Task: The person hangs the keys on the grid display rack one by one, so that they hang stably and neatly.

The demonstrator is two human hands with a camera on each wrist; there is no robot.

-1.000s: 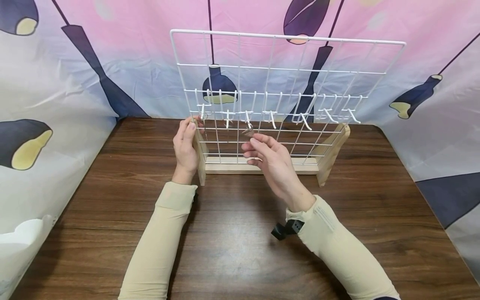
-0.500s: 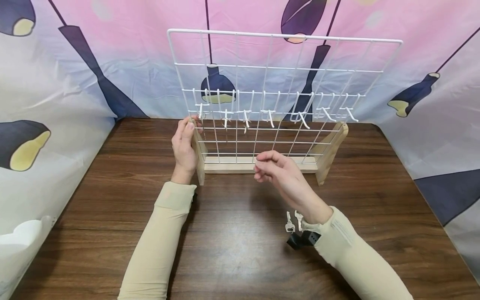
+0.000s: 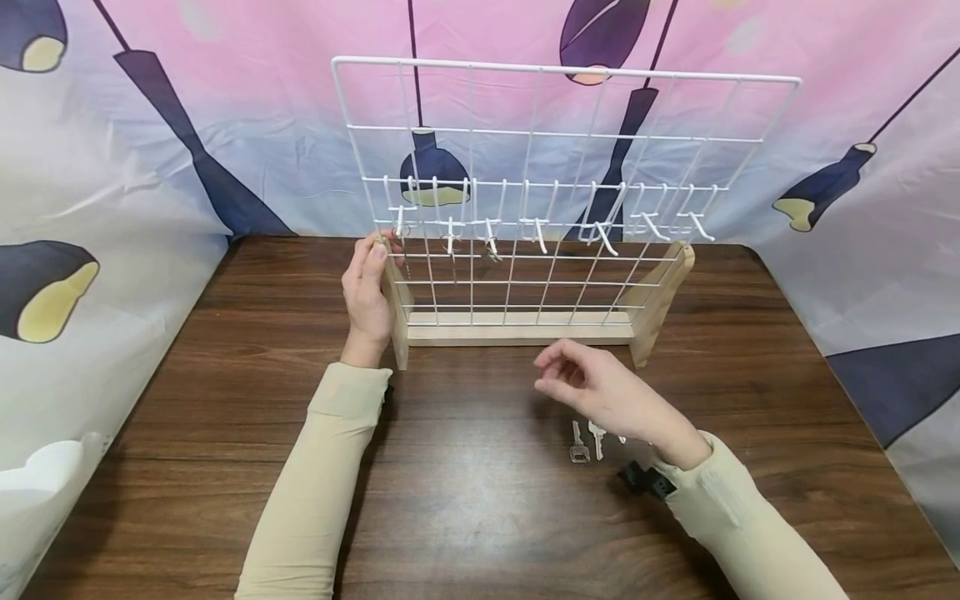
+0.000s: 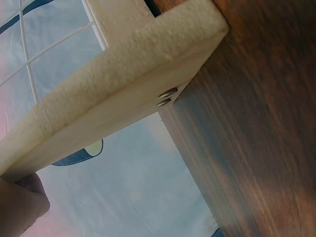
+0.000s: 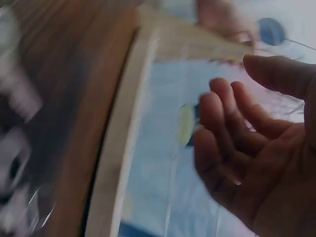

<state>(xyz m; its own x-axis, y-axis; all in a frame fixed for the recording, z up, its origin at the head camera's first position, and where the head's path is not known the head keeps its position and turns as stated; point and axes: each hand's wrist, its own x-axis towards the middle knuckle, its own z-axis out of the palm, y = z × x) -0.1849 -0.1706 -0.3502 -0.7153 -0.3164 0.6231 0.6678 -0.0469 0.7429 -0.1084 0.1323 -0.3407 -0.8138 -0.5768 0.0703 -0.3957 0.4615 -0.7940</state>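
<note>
- Fingers (image 5: 210,160) of right hand (image 3: 611,398): loosely bent, thumb apart from them, holding nothing; right of frame centre, over table (image 3: 465,517).
- Left hand (image 3: 367,304): clamped on left wooden upright (image 3: 397,321), left of centre.
- Keys (image 3: 579,454): on table, lower right of centre, just below right hand, partly hidden by it.
- Metal piece (image 3: 491,253): third hook from left, upper centre.
- White grid (image 3: 540,68): upper centre, row of hooks (image 3: 538,237) across.
- Printed cloth (image 3: 285,108): behind, top of frame.
</note>
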